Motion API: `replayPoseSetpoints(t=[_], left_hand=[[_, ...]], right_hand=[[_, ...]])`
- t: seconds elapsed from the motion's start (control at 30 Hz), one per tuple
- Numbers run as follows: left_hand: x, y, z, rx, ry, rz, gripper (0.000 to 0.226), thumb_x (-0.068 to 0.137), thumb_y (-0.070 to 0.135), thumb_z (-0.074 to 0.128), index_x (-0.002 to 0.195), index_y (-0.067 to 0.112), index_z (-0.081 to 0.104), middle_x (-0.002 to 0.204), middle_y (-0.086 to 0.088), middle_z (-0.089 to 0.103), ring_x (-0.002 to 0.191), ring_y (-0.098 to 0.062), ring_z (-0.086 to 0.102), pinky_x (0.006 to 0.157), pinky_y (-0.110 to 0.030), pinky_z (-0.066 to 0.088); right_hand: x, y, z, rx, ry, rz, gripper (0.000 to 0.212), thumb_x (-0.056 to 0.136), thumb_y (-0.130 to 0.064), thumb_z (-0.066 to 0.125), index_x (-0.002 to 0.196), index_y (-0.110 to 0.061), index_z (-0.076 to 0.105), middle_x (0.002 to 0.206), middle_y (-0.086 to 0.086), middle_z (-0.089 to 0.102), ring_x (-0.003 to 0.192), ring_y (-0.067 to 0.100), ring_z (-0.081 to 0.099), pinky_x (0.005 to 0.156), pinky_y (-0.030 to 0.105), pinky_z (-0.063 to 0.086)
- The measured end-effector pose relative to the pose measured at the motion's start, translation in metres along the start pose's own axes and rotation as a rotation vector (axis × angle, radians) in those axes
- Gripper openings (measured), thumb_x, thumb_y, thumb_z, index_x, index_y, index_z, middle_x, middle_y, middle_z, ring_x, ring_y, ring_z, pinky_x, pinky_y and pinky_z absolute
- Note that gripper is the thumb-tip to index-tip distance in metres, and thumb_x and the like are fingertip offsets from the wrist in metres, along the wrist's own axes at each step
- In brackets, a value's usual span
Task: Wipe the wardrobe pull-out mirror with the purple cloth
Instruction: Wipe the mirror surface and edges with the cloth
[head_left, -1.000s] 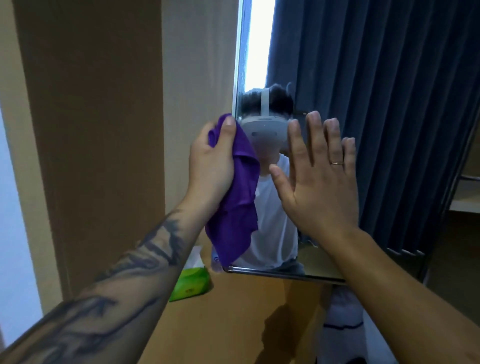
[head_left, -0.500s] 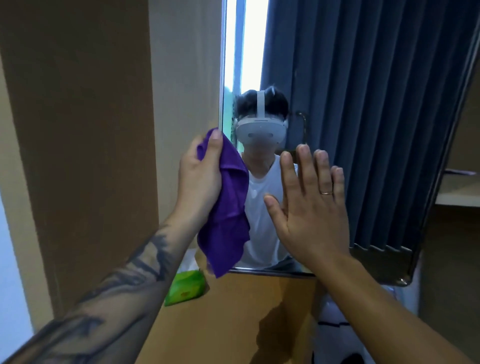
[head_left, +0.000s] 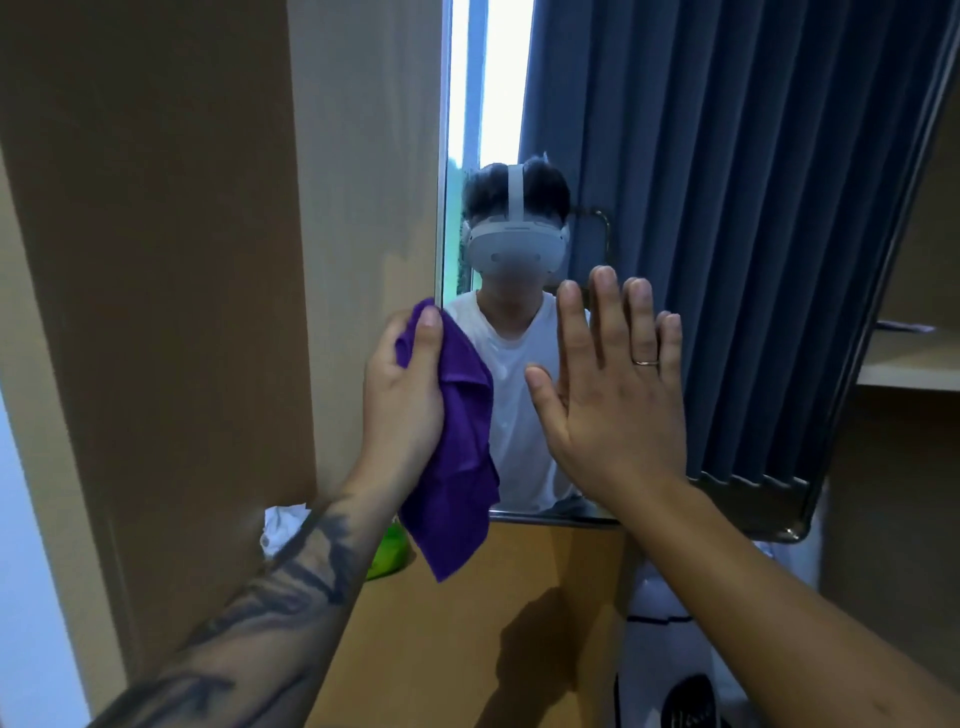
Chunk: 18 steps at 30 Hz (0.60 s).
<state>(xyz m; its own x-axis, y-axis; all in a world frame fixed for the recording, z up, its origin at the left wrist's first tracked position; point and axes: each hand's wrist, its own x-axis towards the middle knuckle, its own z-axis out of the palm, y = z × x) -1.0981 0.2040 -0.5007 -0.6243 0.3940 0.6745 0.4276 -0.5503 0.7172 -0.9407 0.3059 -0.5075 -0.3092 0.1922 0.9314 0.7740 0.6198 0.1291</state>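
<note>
The pull-out mirror (head_left: 727, 260) stands upright in front of me, its metal-edged bottom rim near mid-frame, reflecting a dark blue curtain and a person in a white shirt. My left hand (head_left: 402, 384) grips the purple cloth (head_left: 460, 457) bunched against the mirror's left edge, the cloth hanging down past the bottom rim. My right hand (head_left: 618, 384) lies flat on the glass with straight fingers, a ring on one finger, just right of the cloth.
A brown wardrobe panel (head_left: 171, 312) rises at the left, close to my left arm. Below it lie a green packet (head_left: 387, 556) and something white and crumpled (head_left: 283, 525). A wooden shelf (head_left: 909, 364) sits at the right. A wooden surface (head_left: 519, 597) lies under the mirror.
Both hands have slid down the glass, the cloth moving with my left hand along the left edge. More of the reflection above them is now uncovered.
</note>
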Motion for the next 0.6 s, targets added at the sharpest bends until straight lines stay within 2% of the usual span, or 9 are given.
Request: replayPoseSetpoints(t=[0.03,0.13,0.17,0.23,0.3,0.43,0.5,0.6], left_hand=[[-0.014,-0.011,-0.002,0.015,-0.002,-0.028,0.024,0.105,0.059,0.048,0.095,0.048,0.067,0.083,0.018,0.072,0.076,0.003,0.067,0.069,-0.012,0.049],[-0.052,-0.037,-0.012,0.083,-0.059,-0.106,0.035,0.105,0.065,0.04,0.1,0.038,0.063,0.085,0.003,0.07,0.075,-0.011,0.068,0.075,-0.035,0.055],[-0.052,-0.039,-0.013,0.094,-0.069,-0.105,0.035,0.105,0.063,0.039,0.099,0.038,0.062,0.085,0.002,0.069,0.074,-0.01,0.067,0.075,-0.036,0.054],[-0.036,-0.027,-0.012,0.085,-0.046,-0.067,0.029,0.107,0.057,0.041,0.094,0.043,0.062,0.084,0.008,0.069,0.073,0.0,0.064,0.075,-0.023,0.051],[-0.006,0.001,-0.005,0.061,-0.004,-0.019,0.024,0.106,0.054,0.046,0.09,0.048,0.063,0.078,0.02,0.068,0.071,0.007,0.061,0.068,-0.012,0.045],[0.009,0.019,0.011,-0.052,0.085,-0.038,0.028,0.105,0.049,0.052,0.079,0.043,0.062,0.067,0.022,0.062,0.061,0.005,0.057,0.059,-0.011,0.043],[-0.013,0.006,0.009,-0.031,0.107,-0.05,0.022,0.105,0.051,0.051,0.091,0.042,0.065,0.081,0.021,0.069,0.072,0.005,0.063,0.065,-0.012,0.045],[-0.041,-0.022,-0.006,-0.086,0.018,-0.167,0.025,0.107,0.051,0.05,0.098,0.038,0.069,0.087,0.011,0.071,0.081,-0.009,0.068,0.076,-0.028,0.051]], right_hand=[[0.0,0.001,-0.001,0.0,-0.004,-0.001,0.077,0.106,-0.058,0.029,0.167,-0.019,0.005,0.175,0.008,-0.003,0.161,0.03,-0.006,0.129,0.05,-0.006],[0.0,0.002,-0.003,-0.004,-0.022,-0.011,0.077,0.105,-0.059,0.03,0.167,-0.02,0.006,0.175,0.008,-0.003,0.161,0.03,-0.006,0.129,0.049,-0.007],[0.0,0.002,-0.004,-0.007,-0.029,-0.01,0.077,0.105,-0.059,0.031,0.167,-0.02,0.006,0.175,0.008,-0.003,0.161,0.03,-0.006,0.129,0.049,-0.007],[0.0,0.0,-0.005,-0.003,-0.043,-0.009,0.078,0.105,-0.058,0.032,0.167,-0.02,0.006,0.175,0.008,-0.003,0.16,0.03,-0.007,0.129,0.05,-0.006],[0.0,-0.003,-0.007,0.008,-0.034,0.005,0.078,0.104,-0.057,0.034,0.167,-0.019,0.007,0.175,0.009,-0.003,0.16,0.03,-0.007,0.129,0.051,-0.005],[-0.002,-0.007,-0.011,0.048,-0.01,0.019,0.077,0.104,-0.055,0.036,0.167,-0.018,0.011,0.174,0.01,0.001,0.161,0.031,-0.004,0.129,0.053,-0.001],[-0.004,-0.006,-0.013,0.055,-0.015,0.017,0.077,0.103,-0.054,0.038,0.167,-0.018,0.012,0.174,0.009,0.002,0.161,0.031,-0.003,0.129,0.053,0.0],[-0.005,-0.002,-0.014,0.03,-0.039,-0.002,0.077,0.103,-0.056,0.037,0.167,-0.018,0.013,0.174,0.01,0.001,0.161,0.031,-0.004,0.129,0.053,-0.001]])
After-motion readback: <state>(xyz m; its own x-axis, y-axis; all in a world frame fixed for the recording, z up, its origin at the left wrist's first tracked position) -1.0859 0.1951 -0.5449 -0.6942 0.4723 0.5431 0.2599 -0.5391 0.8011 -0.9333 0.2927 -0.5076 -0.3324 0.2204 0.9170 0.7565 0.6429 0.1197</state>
